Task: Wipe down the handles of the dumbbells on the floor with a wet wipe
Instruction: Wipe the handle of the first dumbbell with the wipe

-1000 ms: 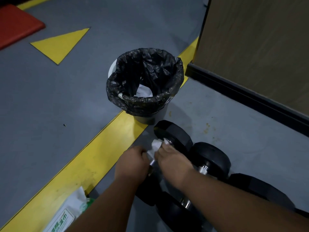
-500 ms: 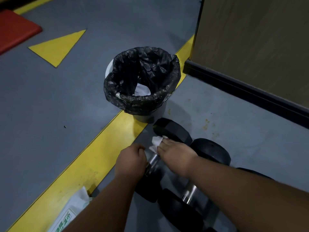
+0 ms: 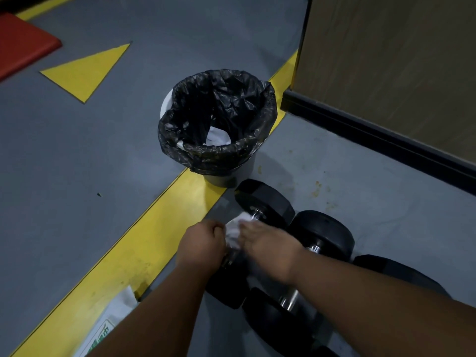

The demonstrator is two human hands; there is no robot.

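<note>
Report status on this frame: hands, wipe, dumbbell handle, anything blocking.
Left hand gripping first dumbbell handle. Right hand holding wet wipe on that handle. Trash bin stands just beyond; nothing blocking.

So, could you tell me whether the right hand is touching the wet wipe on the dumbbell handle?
Touching. The head view shows the right hand pressed onto the white wet wipe, which is bunched over the first dumbbell handle, with no gap between them.

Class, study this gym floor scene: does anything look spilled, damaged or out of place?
Small yellowish-brown stains mark the grey floor beside the dumbbells, like dried drips. The bin liner sits crumpled and uneven. Otherwise nothing stands out.
</note>
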